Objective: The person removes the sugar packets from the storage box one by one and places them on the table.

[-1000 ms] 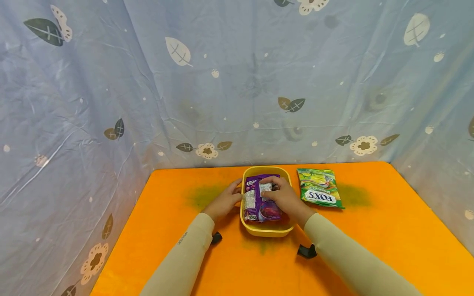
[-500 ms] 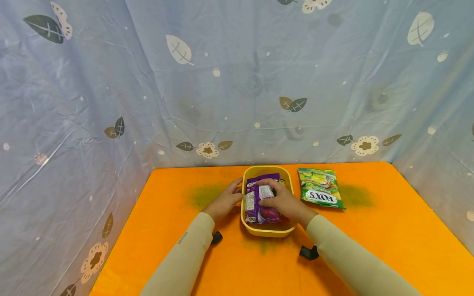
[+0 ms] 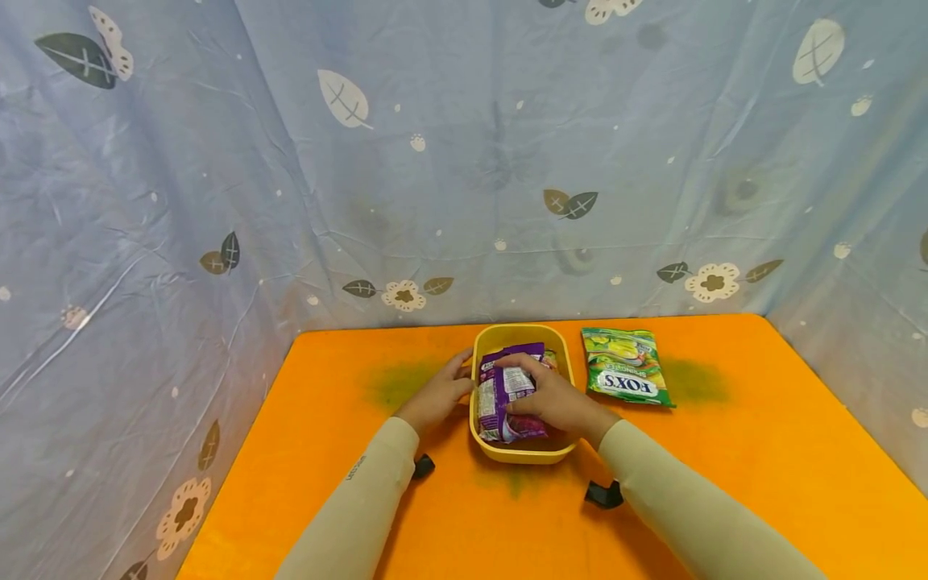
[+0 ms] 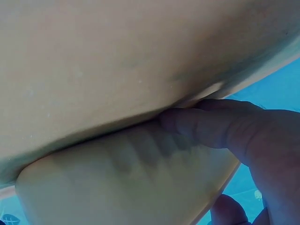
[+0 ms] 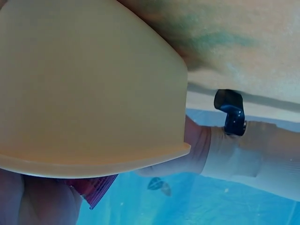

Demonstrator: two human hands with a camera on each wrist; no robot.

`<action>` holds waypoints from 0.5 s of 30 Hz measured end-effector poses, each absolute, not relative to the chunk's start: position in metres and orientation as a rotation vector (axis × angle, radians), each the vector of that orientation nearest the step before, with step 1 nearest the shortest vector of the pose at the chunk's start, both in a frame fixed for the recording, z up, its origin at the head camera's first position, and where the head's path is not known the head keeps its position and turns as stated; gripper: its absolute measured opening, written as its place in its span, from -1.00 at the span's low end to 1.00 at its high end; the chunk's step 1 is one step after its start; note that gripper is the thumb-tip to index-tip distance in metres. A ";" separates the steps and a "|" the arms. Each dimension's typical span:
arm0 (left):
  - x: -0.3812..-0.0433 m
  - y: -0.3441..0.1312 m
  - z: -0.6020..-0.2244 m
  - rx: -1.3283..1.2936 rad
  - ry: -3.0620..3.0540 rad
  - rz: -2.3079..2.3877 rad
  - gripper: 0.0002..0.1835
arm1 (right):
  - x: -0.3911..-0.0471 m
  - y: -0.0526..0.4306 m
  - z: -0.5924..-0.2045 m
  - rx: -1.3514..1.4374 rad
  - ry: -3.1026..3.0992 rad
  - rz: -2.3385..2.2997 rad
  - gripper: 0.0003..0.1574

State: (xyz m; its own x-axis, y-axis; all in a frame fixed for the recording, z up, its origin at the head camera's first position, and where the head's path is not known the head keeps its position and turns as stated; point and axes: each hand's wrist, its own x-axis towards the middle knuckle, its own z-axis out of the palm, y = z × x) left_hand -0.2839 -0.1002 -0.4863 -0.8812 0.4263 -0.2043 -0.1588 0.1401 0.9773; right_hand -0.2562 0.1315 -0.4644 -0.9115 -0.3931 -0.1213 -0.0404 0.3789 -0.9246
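A purple candy bag (image 3: 493, 403) lies inside a yellow plastic tub (image 3: 518, 457), with white label panels facing up. My right hand (image 3: 558, 399) reaches over the tub's right rim and grips the bag, thumb on the near side and fingers on the far side. Part of another colourful packet (image 3: 551, 359) shows beneath the purple bag. Against the tub's left outer wall rests my left hand (image 3: 437, 397), its fingers extended along the side. In the left wrist view, the left fingers (image 4: 201, 124) touch the pale tub wall. The right wrist view shows a purple bag corner (image 5: 96, 190) below the rim.
A green FOX'S candy bag (image 3: 627, 366) lies flat right of the tub. An orange cloth (image 3: 326, 499) covers the table, and blue leaf-patterned curtains (image 3: 464, 161) stand at the back and sides. Black camera mounts (image 3: 604, 495) sit at both wrists.
My right hand has pulled its fingers slightly left and nearer over the purple bag, which has shifted and crumpled a little. More of the packet beneath shows. The left hand has stayed put.
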 end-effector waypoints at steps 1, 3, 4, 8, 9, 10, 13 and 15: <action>-0.283 -0.100 -0.486 0.261 1.998 1.784 -0.26 | -0.256 0.131 -0.464 -0.376 2.319 -1.552 -0.19; -0.283 -0.100 -0.485 0.270 2.012 1.772 -0.27 | -0.256 0.131 -0.464 -0.368 2.316 -1.567 -0.20; -0.282 -0.100 -0.485 0.274 2.013 1.771 -0.27 | -0.255 0.130 -0.464 -0.364 2.316 -1.574 -0.21; -0.282 -0.100 -0.484 0.267 2.001 1.779 -0.27 | -0.256 0.129 -0.463 -0.382 2.353 -1.582 -0.26; -0.282 -0.100 -0.484 0.261 1.994 1.786 -0.27 | -0.256 0.129 -0.463 -0.385 2.365 -1.580 -0.27; -0.282 -0.100 -0.485 0.254 1.987 1.791 -0.26 | -0.256 0.129 -0.463 -0.389 2.372 -1.586 -0.28; -0.283 -0.100 -0.485 0.246 1.972 1.798 -0.26 | -0.256 0.128 -0.462 -0.376 2.377 -1.612 -0.32; -0.283 -0.100 -0.485 0.249 1.981 1.792 -0.25 | -0.256 0.128 -0.461 -0.356 2.370 -1.640 -0.34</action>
